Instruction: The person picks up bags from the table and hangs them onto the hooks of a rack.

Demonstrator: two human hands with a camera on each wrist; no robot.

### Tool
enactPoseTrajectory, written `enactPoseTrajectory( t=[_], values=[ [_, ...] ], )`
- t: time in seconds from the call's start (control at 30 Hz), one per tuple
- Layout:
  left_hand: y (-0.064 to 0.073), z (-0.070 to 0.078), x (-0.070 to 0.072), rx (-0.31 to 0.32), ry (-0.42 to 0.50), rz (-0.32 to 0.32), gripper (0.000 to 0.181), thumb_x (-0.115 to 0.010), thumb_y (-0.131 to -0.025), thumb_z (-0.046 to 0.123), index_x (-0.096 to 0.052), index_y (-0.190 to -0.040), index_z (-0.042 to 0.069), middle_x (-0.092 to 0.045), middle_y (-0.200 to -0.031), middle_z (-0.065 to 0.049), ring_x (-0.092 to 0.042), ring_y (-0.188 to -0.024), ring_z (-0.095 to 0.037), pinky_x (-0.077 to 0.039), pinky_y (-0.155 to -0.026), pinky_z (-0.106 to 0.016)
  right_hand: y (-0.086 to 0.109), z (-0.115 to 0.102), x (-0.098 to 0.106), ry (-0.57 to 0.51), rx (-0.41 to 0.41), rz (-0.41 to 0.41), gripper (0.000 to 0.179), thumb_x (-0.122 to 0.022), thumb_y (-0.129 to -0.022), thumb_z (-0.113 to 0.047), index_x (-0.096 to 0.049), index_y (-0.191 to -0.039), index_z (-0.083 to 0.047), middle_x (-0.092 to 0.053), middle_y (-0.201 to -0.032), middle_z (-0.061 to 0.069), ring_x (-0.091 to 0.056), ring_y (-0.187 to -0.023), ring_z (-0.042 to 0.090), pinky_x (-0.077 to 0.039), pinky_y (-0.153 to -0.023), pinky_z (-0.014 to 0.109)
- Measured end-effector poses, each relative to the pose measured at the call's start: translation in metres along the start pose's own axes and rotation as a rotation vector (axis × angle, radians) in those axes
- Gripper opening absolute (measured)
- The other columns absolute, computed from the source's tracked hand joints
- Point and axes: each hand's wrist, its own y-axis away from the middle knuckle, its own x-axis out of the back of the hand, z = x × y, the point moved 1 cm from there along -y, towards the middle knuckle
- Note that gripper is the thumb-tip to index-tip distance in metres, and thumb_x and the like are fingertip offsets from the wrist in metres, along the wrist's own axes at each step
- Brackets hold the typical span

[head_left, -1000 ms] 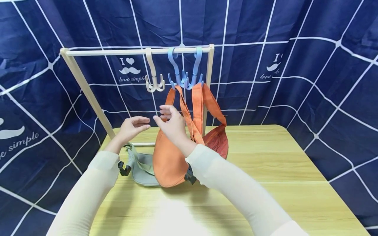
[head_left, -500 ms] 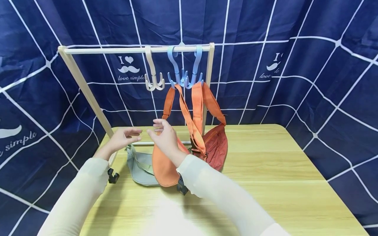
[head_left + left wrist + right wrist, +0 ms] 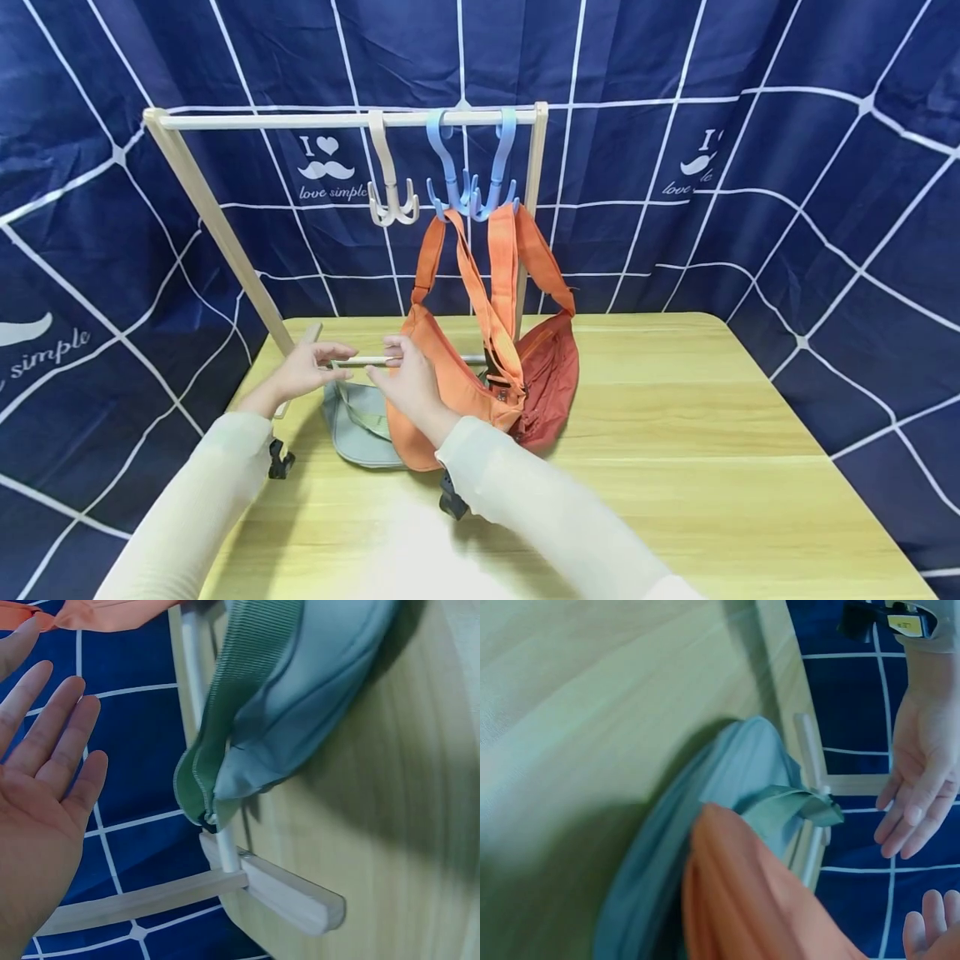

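My left hand [image 3: 306, 372] hovers above the strap end of a grey-green shoulder bag [image 3: 358, 446], its fingers extended and nothing in them. In the left wrist view its palm shows bare beside the bag's green strap [image 3: 251, 682]. Fingers relaxed, my right hand [image 3: 412, 382] is held in front of an orange shoulder bag [image 3: 457, 367], overlapping its left side in the head view. The grey-green bag lies on the table, partly hidden behind the orange one. Orange straps run up to two blue hooks [image 3: 450, 171]. A red bag [image 3: 553, 379] hangs behind on the right.
A wooden rack stands at the back, its top rail [image 3: 262, 122] carrying the hooks. Left of the blue hooks, a beige multi-prong hook [image 3: 390, 179] bears nothing. A low rail [image 3: 367, 361] crosses behind the bags. Dark blue gridded curtains surround the wooden table [image 3: 675, 467].
Both hands have come down from around the orange bag's upper part to just over the grey-green bag, shifting slightly left. The bags have stayed in place.
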Motion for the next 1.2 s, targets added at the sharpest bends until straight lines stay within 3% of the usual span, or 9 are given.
enactPoseTrajectory(
  t=[0.1,0.4,0.7,0.9,1.2],
  values=[
    [0.002,-0.004,-0.004,-0.014,-0.009,-0.002,0.034,-0.069,-0.084,0.001,-0.059,-0.114,-0.014,-0.061,-0.113,-0.029,-0.055,-0.109,-0.043,-0.037,-0.093,-0.059,0.003,0.005,-0.005,-0.005,-0.032,-0.011,0.044,-0.073,-0.084,-0.018,-0.056,-0.124,-0.010,-0.063,-0.112,0.005,-0.061,-0.101,0.019,-0.048,-0.081,0.025],
    [0.010,-0.010,-0.015,0.030,-0.018,-0.042,0.037,-0.073,-0.083,0.005,-0.060,-0.114,-0.012,-0.060,-0.116,-0.027,-0.052,-0.113,-0.046,-0.037,-0.095,-0.058,0.015,0.017,-0.019,-0.016,-0.130,-0.062,0.048,-0.074,-0.084,-0.021,-0.054,-0.127,-0.012,-0.062,-0.114,0.004,-0.059,-0.103,0.019,-0.048,-0.082,0.028],
    [0.013,-0.018,-0.023,0.004,-0.041,-0.078,0.036,-0.075,-0.080,0.005,-0.063,-0.111,-0.009,-0.063,-0.113,-0.022,-0.053,-0.112,-0.044,-0.037,-0.095,-0.057,0.025,0.030,-0.034,0.034,-0.080,-0.073,0.052,-0.078,-0.080,-0.017,-0.055,-0.124,-0.004,-0.063,-0.111,0.012,-0.063,-0.099,0.022,-0.048,-0.082,0.025],
    [0.014,-0.022,-0.027,-0.009,-0.086,-0.093,0.033,-0.076,-0.079,0.006,-0.065,-0.108,-0.005,-0.066,-0.109,-0.019,-0.057,-0.107,-0.041,-0.041,-0.091,-0.055,0.032,0.037,-0.045,0.051,-0.111,-0.113,0.054,-0.078,-0.079,-0.016,-0.053,-0.125,-0.004,-0.063,-0.112,0.008,-0.063,-0.101,0.020,-0.048,-0.083,0.025],
    [0.019,-0.026,-0.032,-0.014,-0.091,-0.113,0.034,-0.076,-0.078,0.003,-0.066,-0.109,-0.006,-0.067,-0.104,-0.017,-0.060,-0.099,-0.037,-0.045,-0.085,-0.052,0.041,0.044,-0.056,0.034,-0.084,-0.152,0.056,-0.078,-0.078,-0.012,-0.052,-0.127,-0.003,-0.062,-0.112,0.011,-0.062,-0.103,0.024,-0.046,-0.087,0.025]
  ],
)
